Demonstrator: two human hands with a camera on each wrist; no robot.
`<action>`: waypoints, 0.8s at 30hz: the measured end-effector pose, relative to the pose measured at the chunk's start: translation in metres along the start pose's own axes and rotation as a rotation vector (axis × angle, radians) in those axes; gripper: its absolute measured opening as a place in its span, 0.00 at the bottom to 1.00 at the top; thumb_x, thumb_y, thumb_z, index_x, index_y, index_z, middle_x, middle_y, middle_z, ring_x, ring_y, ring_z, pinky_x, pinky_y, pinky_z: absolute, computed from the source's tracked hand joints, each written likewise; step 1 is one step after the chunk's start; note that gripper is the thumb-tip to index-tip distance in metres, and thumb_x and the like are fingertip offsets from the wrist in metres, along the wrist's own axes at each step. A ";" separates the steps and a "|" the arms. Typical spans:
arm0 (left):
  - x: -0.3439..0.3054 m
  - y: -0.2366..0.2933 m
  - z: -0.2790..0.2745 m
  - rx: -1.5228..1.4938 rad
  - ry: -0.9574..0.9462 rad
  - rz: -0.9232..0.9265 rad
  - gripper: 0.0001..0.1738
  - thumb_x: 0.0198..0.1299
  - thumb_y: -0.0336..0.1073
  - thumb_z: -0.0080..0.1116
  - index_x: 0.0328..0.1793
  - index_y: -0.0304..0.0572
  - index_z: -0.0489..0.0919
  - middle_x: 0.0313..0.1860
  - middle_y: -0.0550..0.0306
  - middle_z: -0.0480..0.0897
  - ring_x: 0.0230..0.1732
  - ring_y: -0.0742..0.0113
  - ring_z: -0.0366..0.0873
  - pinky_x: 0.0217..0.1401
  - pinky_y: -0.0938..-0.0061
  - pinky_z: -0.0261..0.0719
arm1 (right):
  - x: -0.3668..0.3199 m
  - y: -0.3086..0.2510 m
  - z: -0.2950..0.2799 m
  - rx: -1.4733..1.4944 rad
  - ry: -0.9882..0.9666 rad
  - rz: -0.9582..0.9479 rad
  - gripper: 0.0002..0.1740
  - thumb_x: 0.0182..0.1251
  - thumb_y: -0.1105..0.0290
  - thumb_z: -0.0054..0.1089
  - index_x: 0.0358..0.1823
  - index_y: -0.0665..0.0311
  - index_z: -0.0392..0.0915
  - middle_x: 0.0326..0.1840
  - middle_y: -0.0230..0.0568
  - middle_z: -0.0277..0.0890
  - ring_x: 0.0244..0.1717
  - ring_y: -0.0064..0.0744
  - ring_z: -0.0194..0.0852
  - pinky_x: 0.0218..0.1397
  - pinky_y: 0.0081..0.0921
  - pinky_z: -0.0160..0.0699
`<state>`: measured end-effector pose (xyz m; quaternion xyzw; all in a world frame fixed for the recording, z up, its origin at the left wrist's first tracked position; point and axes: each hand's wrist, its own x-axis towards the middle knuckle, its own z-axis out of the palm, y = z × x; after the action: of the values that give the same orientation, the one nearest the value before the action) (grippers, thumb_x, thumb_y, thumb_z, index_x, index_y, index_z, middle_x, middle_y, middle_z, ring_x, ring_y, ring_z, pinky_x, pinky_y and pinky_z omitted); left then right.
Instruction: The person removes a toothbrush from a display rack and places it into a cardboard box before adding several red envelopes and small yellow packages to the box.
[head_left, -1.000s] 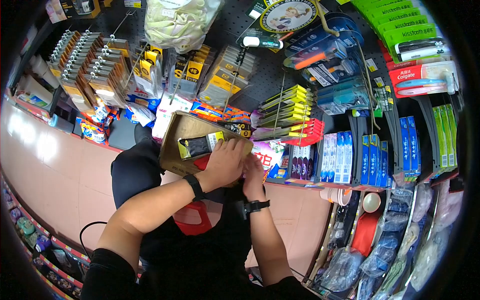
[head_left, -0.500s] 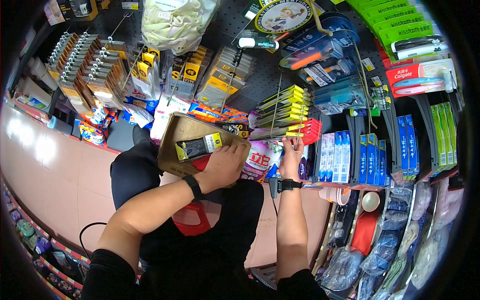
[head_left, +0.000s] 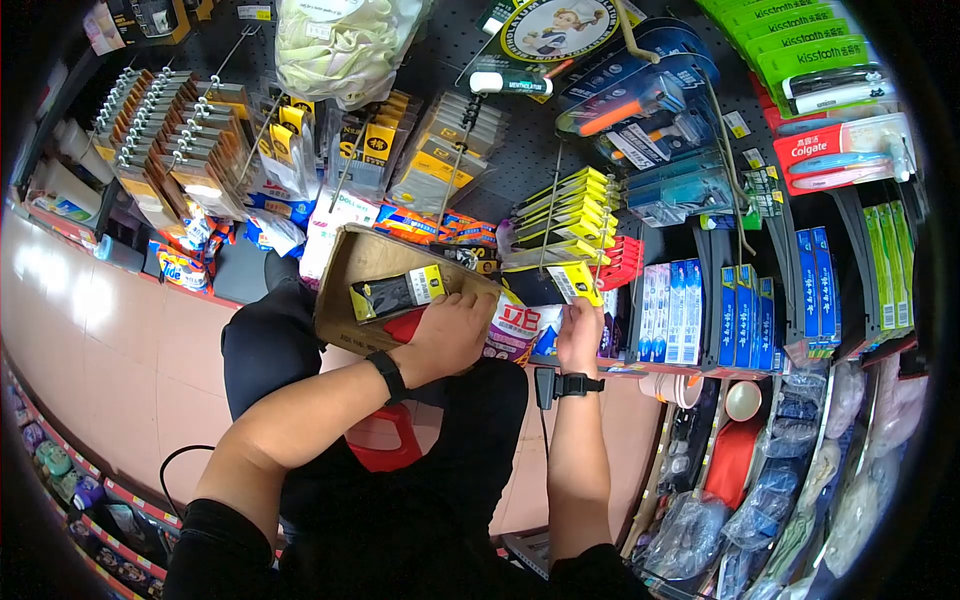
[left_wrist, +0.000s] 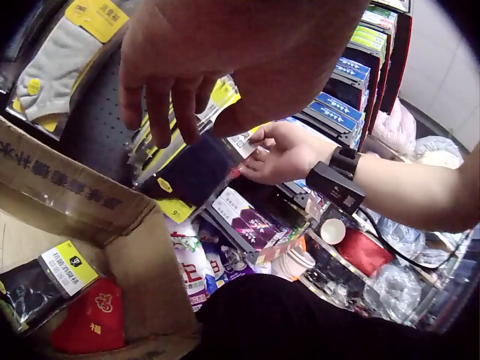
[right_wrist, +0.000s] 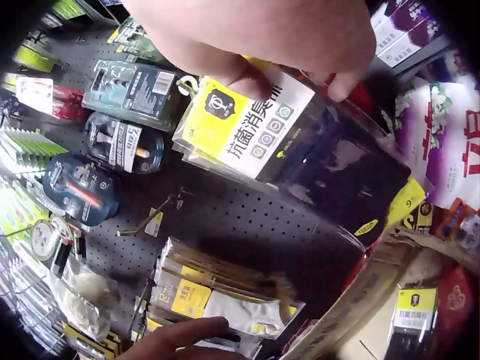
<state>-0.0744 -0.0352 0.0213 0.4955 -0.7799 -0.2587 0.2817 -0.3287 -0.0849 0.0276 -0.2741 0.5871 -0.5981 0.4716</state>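
In the head view my right hand [head_left: 580, 335] pinches the end of a sock pack [head_left: 574, 284] beside a hanging row of yellow-topped packs [head_left: 575, 215]. The right wrist view shows this pack close up: dark socks [right_wrist: 345, 176] in clear film under a yellow and white header [right_wrist: 244, 124]. My left hand [head_left: 452, 330] is at the right end of an open cardboard box [head_left: 345, 260], fingers hanging loosely with nothing between them in the left wrist view. Inside the box lie a black sock pack [head_left: 395, 294] and a red item [left_wrist: 94, 319].
Grey sock packs [head_left: 440, 160] hang on pegs behind the box. Bags of detergent [head_left: 518, 335] stand at its right. Blue toothpaste boxes [head_left: 747, 310] line the shelf further right, with razor packs [head_left: 640, 120] above. Between the person's legs is a red stool [head_left: 385, 440].
My right hand left the box for the hanging sock packs on the right, and a pack there now tilts out in its fingers. The left hand stays at the box's right end.
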 end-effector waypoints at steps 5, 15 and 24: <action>0.000 0.000 0.002 -0.029 0.019 0.030 0.22 0.58 0.34 0.55 0.60 0.37 0.73 0.43 0.41 0.82 0.46 0.43 0.82 0.51 0.54 0.78 | -0.020 0.003 -0.013 0.062 0.032 -0.052 0.17 0.63 0.78 0.52 0.54 0.60 0.71 0.52 0.36 0.78 0.53 0.31 0.75 0.59 0.33 0.69; -0.002 0.013 -0.010 -0.179 0.139 0.139 0.24 0.59 0.38 0.61 0.59 0.37 0.73 0.47 0.39 0.79 0.51 0.39 0.78 0.56 0.53 0.76 | -0.097 -0.004 0.004 -0.112 -0.044 -0.319 0.12 0.64 0.84 0.54 0.47 0.63 0.74 0.46 0.33 0.74 0.46 0.23 0.71 0.53 0.23 0.72; -0.003 0.008 -0.003 -0.398 0.063 0.047 0.19 0.58 0.31 0.57 0.55 0.32 0.71 0.44 0.38 0.79 0.49 0.38 0.78 0.54 0.49 0.75 | -0.123 0.034 0.023 0.011 -0.226 -0.003 0.19 0.72 0.81 0.51 0.62 0.61 0.71 0.60 0.36 0.75 0.58 0.24 0.73 0.62 0.25 0.71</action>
<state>-0.0767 -0.0296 0.0283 0.4195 -0.7155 -0.3855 0.4044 -0.2507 0.0182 0.0265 -0.3381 0.5266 -0.5671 0.5355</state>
